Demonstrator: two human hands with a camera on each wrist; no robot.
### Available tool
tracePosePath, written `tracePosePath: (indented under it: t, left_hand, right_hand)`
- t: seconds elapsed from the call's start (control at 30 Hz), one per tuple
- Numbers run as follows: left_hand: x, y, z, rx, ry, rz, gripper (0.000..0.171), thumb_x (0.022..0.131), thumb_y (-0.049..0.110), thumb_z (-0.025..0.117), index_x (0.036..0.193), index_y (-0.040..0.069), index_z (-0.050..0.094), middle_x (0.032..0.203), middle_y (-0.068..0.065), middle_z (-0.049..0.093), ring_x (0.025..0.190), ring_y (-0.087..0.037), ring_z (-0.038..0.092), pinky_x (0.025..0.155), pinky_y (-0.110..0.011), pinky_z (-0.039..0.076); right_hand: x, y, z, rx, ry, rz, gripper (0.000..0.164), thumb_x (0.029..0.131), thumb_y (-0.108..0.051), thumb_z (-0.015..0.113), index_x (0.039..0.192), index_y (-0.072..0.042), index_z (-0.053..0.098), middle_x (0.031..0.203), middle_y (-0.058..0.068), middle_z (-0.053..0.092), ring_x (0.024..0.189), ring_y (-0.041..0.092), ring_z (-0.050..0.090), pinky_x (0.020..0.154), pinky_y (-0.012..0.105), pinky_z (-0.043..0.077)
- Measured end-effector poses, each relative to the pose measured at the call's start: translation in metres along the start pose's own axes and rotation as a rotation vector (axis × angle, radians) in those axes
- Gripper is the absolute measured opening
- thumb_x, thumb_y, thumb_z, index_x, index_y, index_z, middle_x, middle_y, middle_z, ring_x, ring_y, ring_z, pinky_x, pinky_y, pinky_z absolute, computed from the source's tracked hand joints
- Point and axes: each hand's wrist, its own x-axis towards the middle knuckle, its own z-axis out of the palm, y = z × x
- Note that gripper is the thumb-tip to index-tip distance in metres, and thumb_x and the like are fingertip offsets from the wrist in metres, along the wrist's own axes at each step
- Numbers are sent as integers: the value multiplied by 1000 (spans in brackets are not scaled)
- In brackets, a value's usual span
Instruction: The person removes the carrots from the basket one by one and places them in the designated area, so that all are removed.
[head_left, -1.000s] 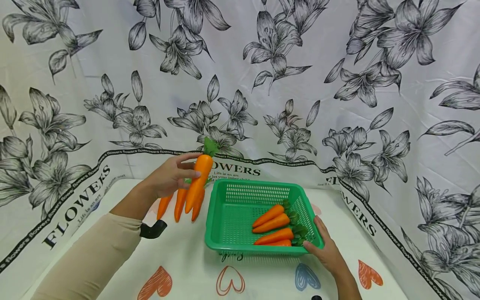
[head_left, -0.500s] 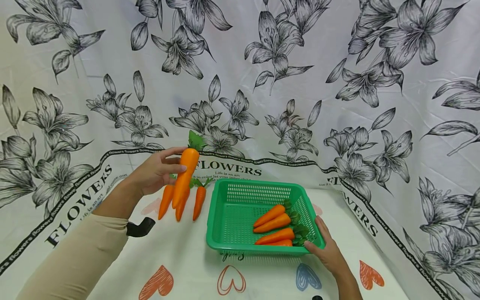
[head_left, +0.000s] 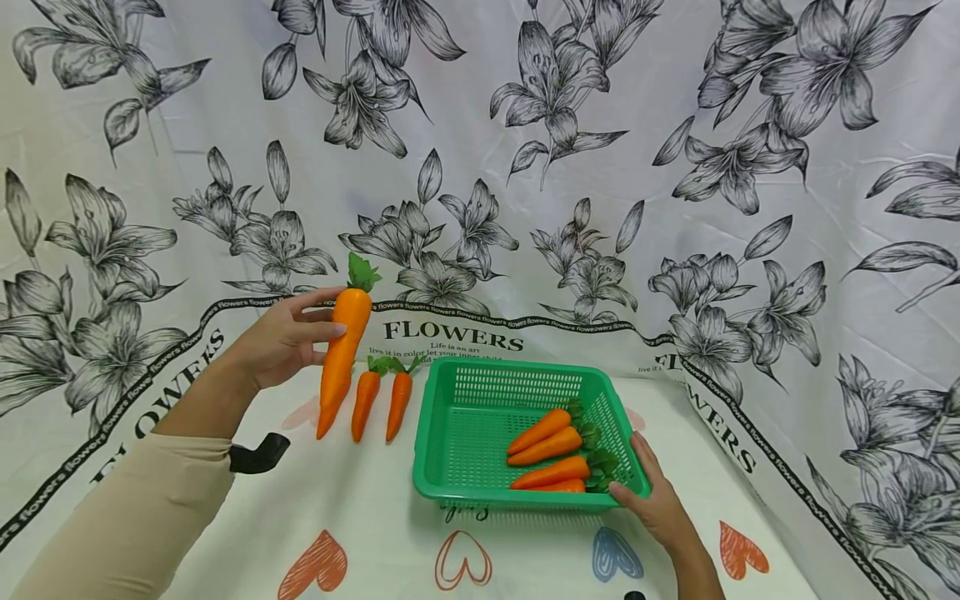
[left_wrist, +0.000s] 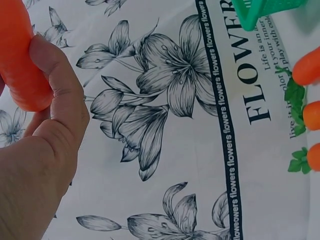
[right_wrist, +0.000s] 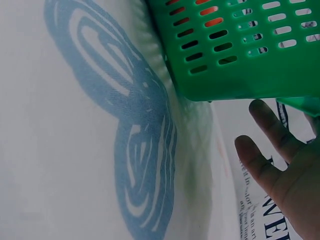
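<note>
My left hand holds a large orange toy carrot upright above the table, green leaves on top; the left wrist view shows curled fingers around this carrot. Behind its lower end is another carrot, mostly hidden. To its right, two smaller carrots lie on the table, leaves away from me. A green plastic basket stands right of them, with several carrots in its right half. My right hand touches the basket's right front corner, thumb on the rim; the right wrist view shows straight, spread fingers.
A white cloth with printed hearts covers the table. Behind it hangs a flower-patterned curtain with a black lettered band. A black curved object sits at my left wrist.
My left hand has moved left with the large carrot, away from the basket and over the leftmost loose carrot. Two smaller carrots now show fully. The right hand and basket stay put.
</note>
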Motion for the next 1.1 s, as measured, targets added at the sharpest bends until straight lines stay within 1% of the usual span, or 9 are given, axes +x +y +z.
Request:
tracePosePath:
  t: [0.1,0.27,0.47,0.5,0.6,0.7,0.83,0.93,1.1]
  left_hand:
    - [-3,2,-4,-7,10,5,60,83,2,55,135,11,28,122,-19,35,98,-31,51,76,-50,42]
    - [-5,3,-12,-15,23,19,59,84,2,54,135,11,27,122,-19,35,96,-30,52,76,-51,41]
    - [-9,0,-24,-26,69,16,57,85,3,54,135,13,29,119,-17,38,93,-26,54,76,-50,42]
    - [-10,-1,-26,-31,69,17,57,85,3,53,135,13,29,119,-17,38,93,-26,54,76,-49,42]
    - [-11,-2,-29,-35,74,18,56,86,4,53,135,12,29,118,-16,39,92,-26,54,76,-49,42]
    - [-12,-3,-32,-26,89,13,56,85,5,54,135,13,30,117,-15,40,92,-25,54,76,-49,43]
    - [-13,-5,-37,-19,112,7,56,85,6,54,135,14,30,118,-14,39,94,-24,53,76,-49,43]
    - [-14,-6,-40,-25,118,13,55,86,6,53,135,14,29,118,-13,40,94,-24,54,76,-49,43]
    - [-13,-7,-44,-42,138,18,54,86,4,52,134,13,31,115,-12,45,93,-25,55,75,-48,43]
  right_hand:
    - [1,5,1,-14,1,-9,79,80,-15,62,140,-24,13,143,-4,5,127,29,6,93,57,14]
    - [1,3,1,-3,-9,-18,79,80,-14,62,140,-23,12,144,-3,4,127,30,5,92,58,14]
    - [-3,-16,1,50,-6,-10,79,79,-10,62,140,-13,13,144,5,4,126,33,4,93,58,12]
    - [-4,-20,1,55,-4,-4,79,79,-11,63,140,-12,13,144,5,4,126,32,4,94,57,12]
    - [-5,-26,1,41,-2,-8,78,79,-11,62,140,-9,13,143,7,4,126,33,4,94,57,12]
    - [-2,-13,1,20,4,-14,78,79,-12,62,140,-15,13,143,-2,5,127,29,5,94,56,12]
    - [3,5,0,9,7,-32,79,79,-13,63,140,-22,13,142,-9,5,127,26,5,94,56,13]
    - [2,5,0,12,2,-42,79,79,-12,63,140,-22,13,143,-5,4,127,29,4,93,57,13]
    - [3,8,0,14,-6,-42,80,79,-13,63,140,-22,12,144,-2,3,127,29,4,93,57,13]
